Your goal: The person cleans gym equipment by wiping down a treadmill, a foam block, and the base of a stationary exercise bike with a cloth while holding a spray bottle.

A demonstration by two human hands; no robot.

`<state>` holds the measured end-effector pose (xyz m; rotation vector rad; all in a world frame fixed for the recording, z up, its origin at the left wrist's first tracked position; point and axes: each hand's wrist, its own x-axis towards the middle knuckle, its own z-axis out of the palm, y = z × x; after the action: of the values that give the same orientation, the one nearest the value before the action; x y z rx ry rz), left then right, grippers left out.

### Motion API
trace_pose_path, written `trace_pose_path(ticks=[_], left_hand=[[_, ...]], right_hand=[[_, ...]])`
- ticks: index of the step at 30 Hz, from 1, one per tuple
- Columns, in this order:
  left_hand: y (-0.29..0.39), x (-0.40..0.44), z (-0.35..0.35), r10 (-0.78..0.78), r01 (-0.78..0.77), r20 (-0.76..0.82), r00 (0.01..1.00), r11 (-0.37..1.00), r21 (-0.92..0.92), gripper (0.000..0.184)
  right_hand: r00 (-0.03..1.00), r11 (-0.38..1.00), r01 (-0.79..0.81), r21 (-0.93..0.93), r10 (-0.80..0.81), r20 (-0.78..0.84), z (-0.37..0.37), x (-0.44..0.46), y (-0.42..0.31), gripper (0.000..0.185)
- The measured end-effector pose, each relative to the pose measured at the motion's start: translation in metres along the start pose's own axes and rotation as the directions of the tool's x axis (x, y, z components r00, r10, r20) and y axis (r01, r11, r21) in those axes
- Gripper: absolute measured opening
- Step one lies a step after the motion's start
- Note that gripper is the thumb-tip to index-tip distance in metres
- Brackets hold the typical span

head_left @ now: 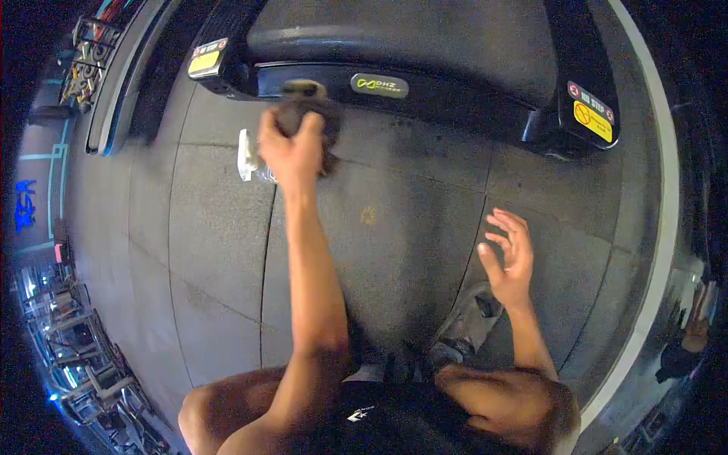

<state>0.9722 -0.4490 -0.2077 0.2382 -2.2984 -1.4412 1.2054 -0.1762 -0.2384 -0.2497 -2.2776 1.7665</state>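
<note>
Just beside a white item (244,155), left hand (292,155) grips 1 blurred object (329,127).

Pretty clearly a gym. The treadmill (455,105) has a DHZ Fitness badge (379,86) on its near end, plus 2 "no step" stickers (591,114), 1 at each near corner. Dark tiles (379,280) cover the floor in front of it. Left of the treadmill there's another machine (121,91), with metal frames (83,341) further out.

The floor tiles (341,250) look matt and rough, the black crossbar (455,106) smooth plastic, the shirt (402,425) matt cloth.
</note>
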Motion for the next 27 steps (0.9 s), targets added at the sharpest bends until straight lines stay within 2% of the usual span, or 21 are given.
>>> trace_pose_path(ticks=[1,3,6,9,10,13,17,18,21,25,27], left_hand=[[-0.013,0.020,-0.001,0.057,-0.043,-0.114,0.992,0.991,0.124,0.031],[-0.021,0.049,-0.002,0.103,-0.078,-0.154,0.983,0.984,0.161,0.035],[-0.047,0.081,0.020,0.245,-0.098,-0.171,0.954,0.797,0.596,0.039],[-0.059,0.094,0.034,0.261,-0.097,-0.125,0.957,0.696,0.711,0.042],[-0.061,0.097,0.032,0.295,-0.144,-0.096,0.951,0.695,0.705,0.045],[-0.067,0.102,0.037,0.305,-0.138,-0.124,0.944,0.708,0.692,0.045],[-0.055,0.093,0.050,0.459,-0.324,-0.065,0.886,0.714,0.620,0.040],[-0.050,0.089,0.055,0.442,-0.348,-0.029,0.896,0.743,0.571,0.036],[-0.037,0.056,0.084,0.517,-0.392,-0.083,0.852,0.735,0.553,0.033],[-0.004,-0.001,0.124,0.530,-0.460,-0.041,0.847,0.769,0.444,0.036],[0.014,-0.026,0.134,0.434,-0.402,0.009,0.901,0.826,0.396,0.039]], right_hand=[[0.998,0.998,-0.064,0.028,0.065,-0.025,-0.003,-0.003,0.007,0.048],[0.995,0.996,-0.092,0.010,0.092,-0.040,-0.007,-0.009,0.014,0.045],[0.987,0.987,-0.161,0.001,0.161,-0.029,-0.006,-0.017,0.022,0.043],[0.978,0.978,-0.208,-0.015,0.208,0.003,0.002,-0.022,0.030,0.040],[0.975,0.975,-0.219,-0.028,0.219,0.021,0.005,-0.023,0.032,0.040],[0.971,0.973,-0.226,-0.043,0.229,0.072,0.009,-0.023,0.038,0.038],[0.961,0.967,-0.243,-0.078,0.251,0.115,0.007,-0.016,0.049,0.037],[0.959,0.965,-0.248,-0.086,0.257,0.122,0.003,-0.013,0.053,0.036],[0.959,0.964,-0.254,-0.077,0.261,0.107,-0.003,-0.007,0.062,0.035],[0.962,0.965,-0.257,-0.047,0.260,0.078,-0.011,-0.003,0.062,0.034],[0.968,0.970,-0.245,-0.010,0.245,0.058,-0.013,-0.005,0.062,0.034]])
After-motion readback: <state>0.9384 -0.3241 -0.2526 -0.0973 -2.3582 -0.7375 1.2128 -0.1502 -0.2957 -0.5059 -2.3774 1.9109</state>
